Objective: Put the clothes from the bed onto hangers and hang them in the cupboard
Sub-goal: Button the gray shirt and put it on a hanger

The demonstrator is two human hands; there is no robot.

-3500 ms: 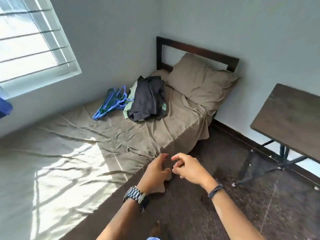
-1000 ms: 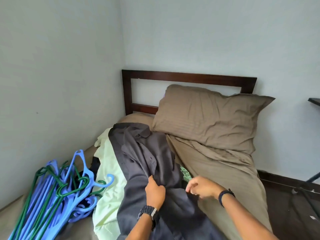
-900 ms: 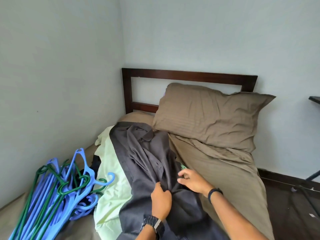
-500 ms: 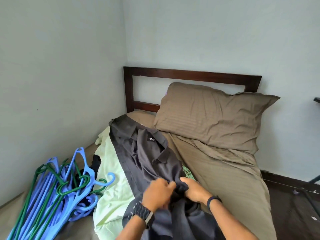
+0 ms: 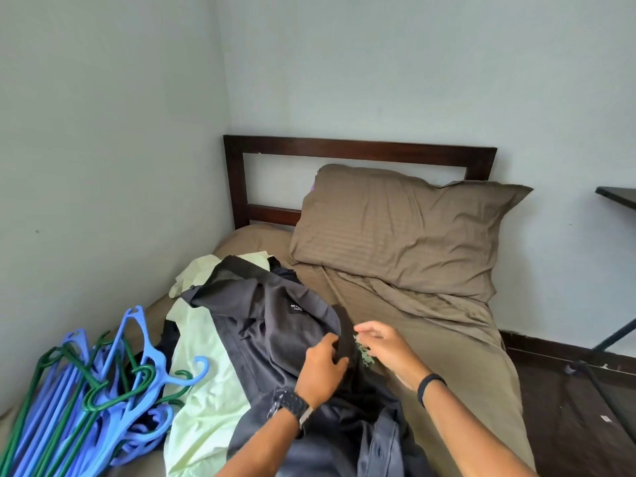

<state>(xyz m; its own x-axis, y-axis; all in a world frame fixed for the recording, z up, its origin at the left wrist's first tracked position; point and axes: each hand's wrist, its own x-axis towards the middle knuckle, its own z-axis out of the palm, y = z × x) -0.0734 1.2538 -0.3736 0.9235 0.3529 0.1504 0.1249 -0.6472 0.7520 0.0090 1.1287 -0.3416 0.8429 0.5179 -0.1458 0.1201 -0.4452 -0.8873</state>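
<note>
Lower centre of frame: our left hand [image 5: 321, 368] pinches grey shirt [image 5: 275, 325], right hand [image 5: 387, 349] loose, empty. Hangers [image 5: 96, 394] untouched lower left; nothing hung yet.

Single head cam, wide-angle, looks forward and down from bedside toward headboard [image 5: 358, 149]; close over bed [image 5: 447, 356], both hands in frame.

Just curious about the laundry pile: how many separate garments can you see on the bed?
3 at least: a dark grey shirt on top, a pale green garment beneath it, and a green patterned one peeking out by the right hand. More may be hidden underneath.
</note>
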